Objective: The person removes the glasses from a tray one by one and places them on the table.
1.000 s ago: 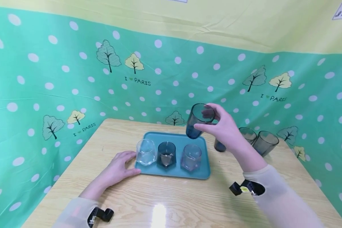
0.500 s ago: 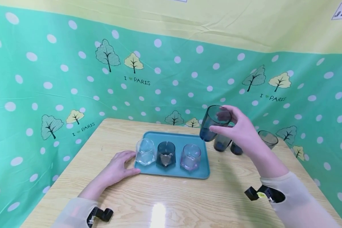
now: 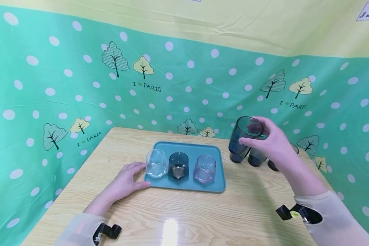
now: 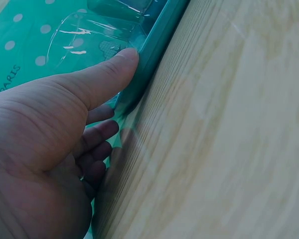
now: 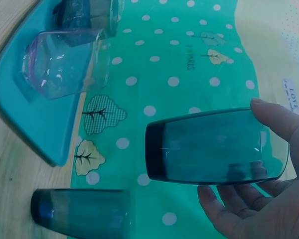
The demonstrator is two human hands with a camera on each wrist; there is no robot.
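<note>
My right hand [image 3: 272,140] grips a tall dark blue tumbler [image 3: 241,140] near its rim, with the thumb on one side and the fingers on the other. The tumbler is off the table, right of the tray, slightly tilted. Beneath and behind it stand three similar tumblers [image 3: 256,159], partly hidden by the hand and forearm. My left hand [image 3: 126,181] holds the front left corner of the blue tray [image 3: 184,147]. Its thumb [image 4: 122,64] lies on the rim. On the tray are a clear glass [image 3: 156,165], a dark grey glass [image 3: 178,167] and a pinkish glass [image 3: 204,169].
A light wooden table [image 3: 190,218] carries everything. Behind it hangs a green and yellow curtain [image 3: 172,68] with dots and trees, close to the table's back edge. The tumblers stand close together near the back right.
My right hand has moved right with the tumbler, away from above the tray to in front of the standing tumblers. The left hand and the glasses on the tray stay put.
</note>
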